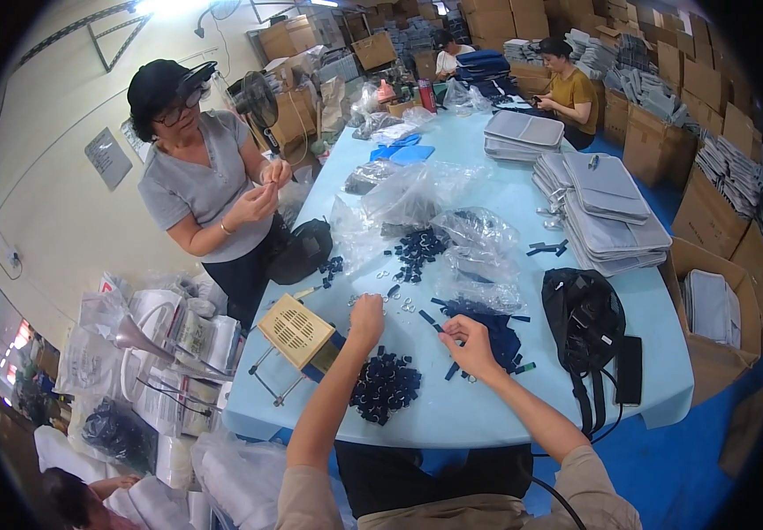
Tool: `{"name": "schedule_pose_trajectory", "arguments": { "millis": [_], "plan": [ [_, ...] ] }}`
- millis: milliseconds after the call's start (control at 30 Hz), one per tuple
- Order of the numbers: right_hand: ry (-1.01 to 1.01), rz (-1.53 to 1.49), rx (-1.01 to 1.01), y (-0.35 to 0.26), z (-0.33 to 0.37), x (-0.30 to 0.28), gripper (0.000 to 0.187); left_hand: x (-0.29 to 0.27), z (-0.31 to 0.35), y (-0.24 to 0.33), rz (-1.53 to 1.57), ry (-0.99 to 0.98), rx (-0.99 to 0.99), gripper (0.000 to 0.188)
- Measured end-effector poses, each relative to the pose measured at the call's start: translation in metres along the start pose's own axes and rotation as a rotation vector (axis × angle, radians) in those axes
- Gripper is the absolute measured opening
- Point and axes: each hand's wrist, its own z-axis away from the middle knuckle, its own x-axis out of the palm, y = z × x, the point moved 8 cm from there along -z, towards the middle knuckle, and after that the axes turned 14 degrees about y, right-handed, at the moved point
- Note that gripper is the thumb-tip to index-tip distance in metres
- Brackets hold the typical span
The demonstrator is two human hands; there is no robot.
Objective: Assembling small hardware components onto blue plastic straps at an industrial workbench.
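Table (465,415), pale blue, before me. Carton (708,369), open, by its right edge: grey flat cases (713,305) inside. Clear plastic bag (412,190), mid-table: dark contents, kind unclear to me. Black bag (583,309), right side: contents hidden. Heap of navy pieces (386,389), loose, beside my left forearm. My left hand (366,320): fingers curled downward; whether they grip anything, I cannot tell. My right hand (471,344): thumb and forefinger pinching one navy strip (430,319), ahead of the heap. Metal rings (408,306), small, loose, between my hands.
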Motion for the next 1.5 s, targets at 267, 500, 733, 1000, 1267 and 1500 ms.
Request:
{"name": "schedule_pose_trajectory", "arguments": {
  "millis": [267, 500, 733, 1000, 1267, 1500],
  "plan": [
    [-0.018, -0.088, 0.046, 0.009, 0.001, 0.001, 0.014, -0.034, 0.007, 0.014, 0.106, 0.115, 0.011, 0.009],
    [-0.069, -0.154, 0.167, 0.01, 0.004, 0.005, 0.01, -0.066, 0.049, 0.044, 0.82, -0.018, -0.224, 0.019],
    [-0.117, -0.147, 0.173, 0.004, 0.011, 0.013, 0.012, -0.051, 0.108, 0.048, 1.467, 0.008, -0.698, 0.027],
    [-0.136, -0.273, 0.167, -0.006, 0.017, 0.018, 0.015, -0.034, 0.124, 0.052, 1.582, 0.043, -0.759, 0.022],
    [-0.135, -0.344, 0.168, -0.017, 0.019, 0.017, 0.019, -0.044, 0.123, 0.055, 1.646, 0.158, -0.792, 0.021],
    [-0.14, -0.392, 0.251, -0.018, 0.021, 0.017, 0.02, -0.039, 0.133, 0.061, 1.735, 0.189, -0.868, 0.023]
  ]
}}
